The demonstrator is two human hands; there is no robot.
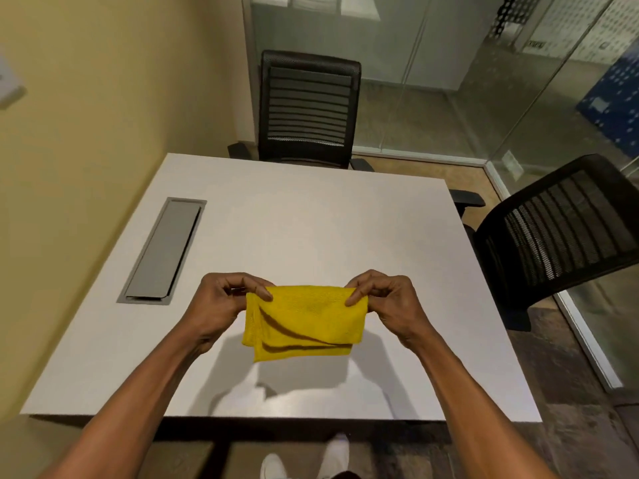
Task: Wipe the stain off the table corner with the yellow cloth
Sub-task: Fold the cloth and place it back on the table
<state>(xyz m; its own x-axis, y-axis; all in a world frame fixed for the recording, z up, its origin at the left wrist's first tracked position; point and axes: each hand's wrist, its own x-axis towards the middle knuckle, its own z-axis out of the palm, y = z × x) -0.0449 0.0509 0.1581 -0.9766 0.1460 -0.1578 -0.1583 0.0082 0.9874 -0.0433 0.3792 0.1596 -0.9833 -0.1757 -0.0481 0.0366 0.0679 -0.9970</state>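
A yellow cloth [304, 323], folded over on itself, hangs in the air above the near half of the white table [311, 223]. My left hand [224, 302] pinches its upper left corner. My right hand [383, 299] pinches its upper right corner. The cloth's top edge is stretched between the two hands and its lower folds droop, casting a shadow on the tabletop below. I cannot make out a stain on any table corner in this view.
A grey cable-tray lid [164, 250] is set into the table's left side. One black mesh chair [307, 108] stands at the far edge, another [560, 236] at the right. A yellow wall runs along the left, glass partitions at the back and right.
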